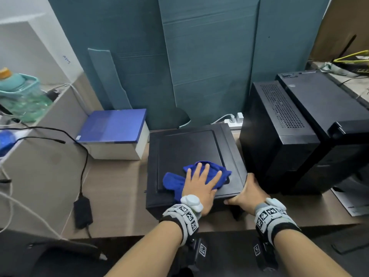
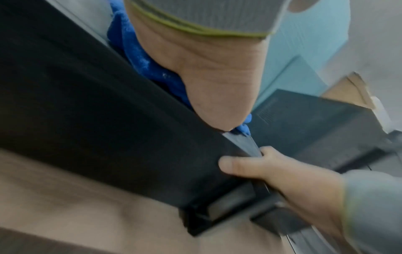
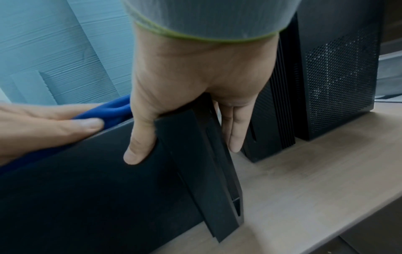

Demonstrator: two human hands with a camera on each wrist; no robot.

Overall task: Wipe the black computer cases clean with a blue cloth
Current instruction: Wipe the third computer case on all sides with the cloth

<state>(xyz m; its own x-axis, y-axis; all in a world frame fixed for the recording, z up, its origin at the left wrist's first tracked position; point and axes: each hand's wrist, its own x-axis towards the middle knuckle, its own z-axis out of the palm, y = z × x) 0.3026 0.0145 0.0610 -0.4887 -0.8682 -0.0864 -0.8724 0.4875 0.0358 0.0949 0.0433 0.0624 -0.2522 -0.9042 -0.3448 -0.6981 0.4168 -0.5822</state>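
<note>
At the far left a teal basket sits on a grey ledge, and a black power adapter lies on the wooden desk near its front edge. Right of these, a blue-lidded box stands just beside the black computer case that lies flat on its side, probably so its broad panel faces up for wiping. On the near part of that panel the left hand presses the blue cloth down, fingers straight and spread, palm flat on the fabric; the spread likely gives wide contact. At the case's near right corner the right hand grips the edge, thumb on the near face and fingers down the right side, apparently bracing the case against sliding. Farther right, two more black cases stand upright, the perforated tower and a larger tower touching it, seemingly awaiting their turn.
</note>
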